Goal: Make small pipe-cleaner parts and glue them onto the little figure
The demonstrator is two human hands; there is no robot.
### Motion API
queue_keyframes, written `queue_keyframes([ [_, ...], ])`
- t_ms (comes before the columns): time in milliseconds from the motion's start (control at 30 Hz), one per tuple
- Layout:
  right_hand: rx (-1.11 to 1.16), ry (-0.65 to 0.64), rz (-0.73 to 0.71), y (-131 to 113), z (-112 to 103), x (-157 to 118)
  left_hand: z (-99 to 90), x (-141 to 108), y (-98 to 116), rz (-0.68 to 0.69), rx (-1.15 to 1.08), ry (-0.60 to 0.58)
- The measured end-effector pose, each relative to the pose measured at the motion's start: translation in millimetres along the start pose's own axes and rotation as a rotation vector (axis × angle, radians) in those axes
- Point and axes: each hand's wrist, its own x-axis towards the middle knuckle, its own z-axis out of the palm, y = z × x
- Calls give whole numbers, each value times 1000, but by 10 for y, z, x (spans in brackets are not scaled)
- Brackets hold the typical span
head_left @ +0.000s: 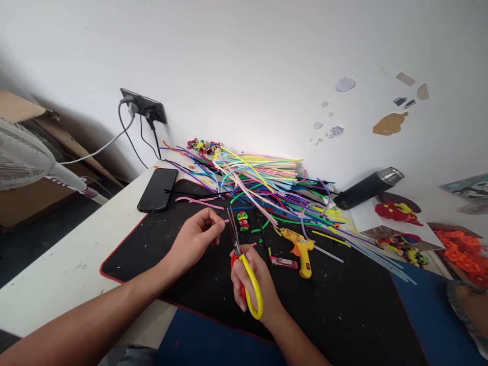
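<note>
Between the fingertips of my left hand [200,233] a small piece of pink pipe cleaner [226,220] is pinched, its end poking out to the right. My right hand [254,277] is wrapped round the yellow and red handles of a pair of scissors [254,292]. The blades point up and away, close beside the pink piece; whether they touch it I cannot tell. Just beyond the blades lies a small red, green and yellow pipe cleaner figure [243,221] with eyes. Pink pipe cleaners [198,202] rest on the black mat [152,249] behind my left hand.
A heap of coloured pipe cleaners [263,175] spreads along the wall. To the right are a yellow glue gun [299,249], a red lighter [284,262] and a black flask [366,188]. A phone [158,189] lies at left, near a fan [26,157] and wall socket [143,105].
</note>
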Motion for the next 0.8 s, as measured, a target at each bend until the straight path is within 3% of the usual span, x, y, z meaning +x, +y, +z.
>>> queue_keyframes([
  [800, -1, 5, 24, 34, -5, 11, -8, 7, -36, 13, 44, -16],
])
